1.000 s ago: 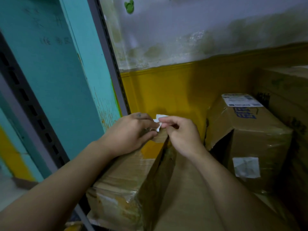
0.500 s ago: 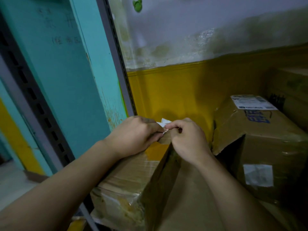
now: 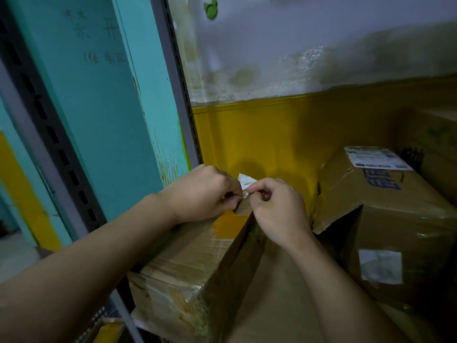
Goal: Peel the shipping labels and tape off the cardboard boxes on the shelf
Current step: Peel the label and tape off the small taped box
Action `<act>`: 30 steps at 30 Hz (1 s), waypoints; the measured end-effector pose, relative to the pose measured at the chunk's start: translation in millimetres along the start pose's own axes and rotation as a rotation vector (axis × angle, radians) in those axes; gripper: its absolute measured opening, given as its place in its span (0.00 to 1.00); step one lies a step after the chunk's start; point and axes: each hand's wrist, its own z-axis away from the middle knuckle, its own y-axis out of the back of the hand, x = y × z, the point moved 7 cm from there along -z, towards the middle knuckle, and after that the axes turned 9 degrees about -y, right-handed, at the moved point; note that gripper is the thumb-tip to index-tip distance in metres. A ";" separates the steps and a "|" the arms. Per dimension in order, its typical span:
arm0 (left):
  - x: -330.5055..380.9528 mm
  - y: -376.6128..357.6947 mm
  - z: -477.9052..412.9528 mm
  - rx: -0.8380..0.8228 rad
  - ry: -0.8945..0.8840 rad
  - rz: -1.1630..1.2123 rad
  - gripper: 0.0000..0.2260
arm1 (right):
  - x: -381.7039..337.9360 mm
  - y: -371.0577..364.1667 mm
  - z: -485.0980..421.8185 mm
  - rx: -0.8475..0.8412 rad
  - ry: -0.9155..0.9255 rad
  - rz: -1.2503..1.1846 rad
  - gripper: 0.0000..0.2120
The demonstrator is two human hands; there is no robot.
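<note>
A brown cardboard box wrapped in clear tape stands on the shelf in front of me, one flap raised. At the flap's top corner a small white scrap of label sticks up. My left hand and my right hand meet there, each pinching the scrap between thumb and fingertips. To the right sits a second box with a printed shipping label on top and a white label on its front.
A grey slotted shelf upright rises just left of my hands, with a teal wall behind it. The yellow and white back wall is close behind the boxes. More cartons stand at far right.
The view has shifted slightly left and down, so boxes appear further right. Both hands stay pinched on the white scrap at the flap corner; the scrap stands a little more upright.
</note>
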 end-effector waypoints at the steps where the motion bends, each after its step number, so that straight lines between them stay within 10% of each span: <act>1: -0.6 -0.3 0.1 -0.004 0.006 0.005 0.08 | 0.2 1.1 -0.3 0.004 0.000 -0.006 0.04; 30: -18.1 0.8 16.5 0.261 0.308 0.092 0.05 | -1.3 1.9 0.4 -0.022 0.056 -0.006 0.03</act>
